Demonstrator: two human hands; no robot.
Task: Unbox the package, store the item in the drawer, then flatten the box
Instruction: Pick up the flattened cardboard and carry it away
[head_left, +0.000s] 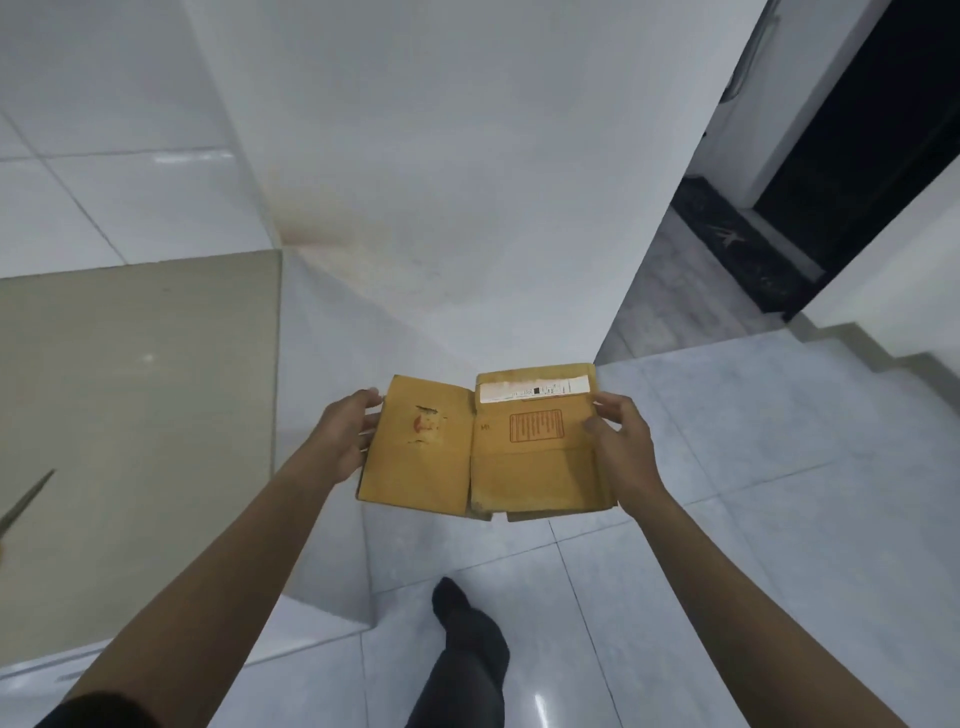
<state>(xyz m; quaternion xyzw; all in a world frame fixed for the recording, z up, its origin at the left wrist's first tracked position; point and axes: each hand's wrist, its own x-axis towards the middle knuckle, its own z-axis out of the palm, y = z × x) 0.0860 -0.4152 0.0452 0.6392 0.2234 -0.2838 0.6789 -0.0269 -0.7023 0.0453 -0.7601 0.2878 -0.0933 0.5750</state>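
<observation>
Hands, left hand (349, 439) and right hand (623, 447), grip flattened box (483, 452) edges; label print unreadable.

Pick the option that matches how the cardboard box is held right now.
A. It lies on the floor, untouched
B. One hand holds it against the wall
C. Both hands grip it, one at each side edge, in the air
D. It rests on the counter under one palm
C: the left hand and right hand each grip a side edge of the flattened cardboard box, held up above the floor.
</observation>
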